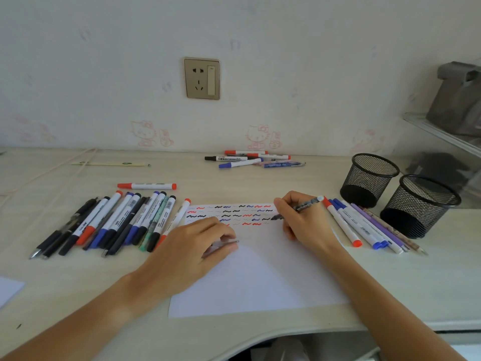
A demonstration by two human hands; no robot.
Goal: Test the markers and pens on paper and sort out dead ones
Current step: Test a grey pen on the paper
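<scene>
A white sheet of paper (pixel 260 277) lies on the desk, with rows of red, black and blue squiggles along its top. My right hand (pixel 304 220) grips a dark pen (pixel 303 205) with its tip on the paper's upper right edge. My left hand (pixel 192 243) lies on the sheet's left part and holds a thin pen cap (pixel 229 242) in its curled fingers. A large row of markers and pens (pixel 117 222) lies left of the paper. A smaller group of markers and pens (pixel 364 225) lies right of it. Another pile of markers (pixel 250 158) sits near the wall.
Two black mesh pen cups (pixel 369 178) (pixel 419 204) stand at the right. A single red-capped marker (pixel 147 186) lies apart above the left row. A wall socket (pixel 201 78) is behind. A second sheet's corner (pixel 9 290) shows at the left edge. The desk's front edge curves inward below.
</scene>
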